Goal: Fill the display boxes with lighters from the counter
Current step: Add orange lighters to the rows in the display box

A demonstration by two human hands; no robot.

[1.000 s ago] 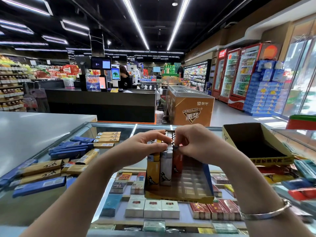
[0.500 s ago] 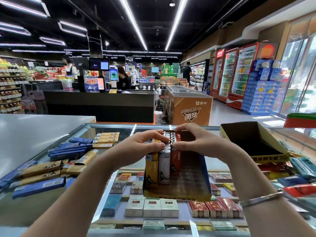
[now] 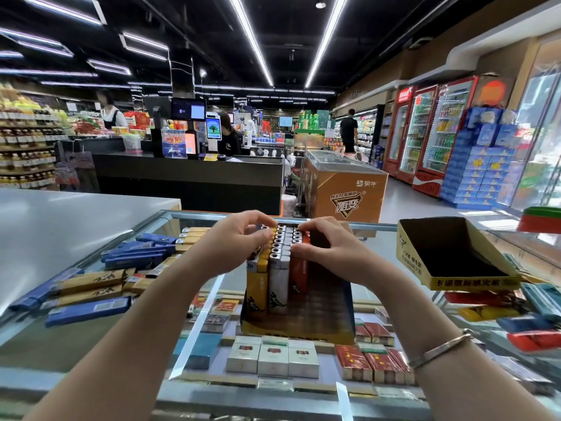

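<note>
A blue and yellow display box [image 3: 331, 326] stands on the glass counter before me. Three upright rows of lighters [image 3: 280, 268], yellow, white and orange, fill its left side; its right side is bare. My left hand [image 3: 239, 241] presses on the yellow row's tops from the left. My right hand [image 3: 328, 247] rests its fingertips on the orange row's tops from the right. Loose blue and tan lighters [image 3: 100, 287] lie on the counter at left. A second yellow display box [image 3: 449, 253] sits open and hollow at right.
More loose lighters [image 3: 528, 326] in red, blue and yellow lie at the right under the second box. Cigarette packs [image 3: 273, 357] show under the glass counter top [image 3: 60, 344]. A grey counter [image 3: 60, 220] lies at left. A checkout desk and a freezer stand beyond.
Both hands have spread slightly and settled lower on the lighter tops, pressing the rows together. The camera has tilted a little; people in the background have moved.
</note>
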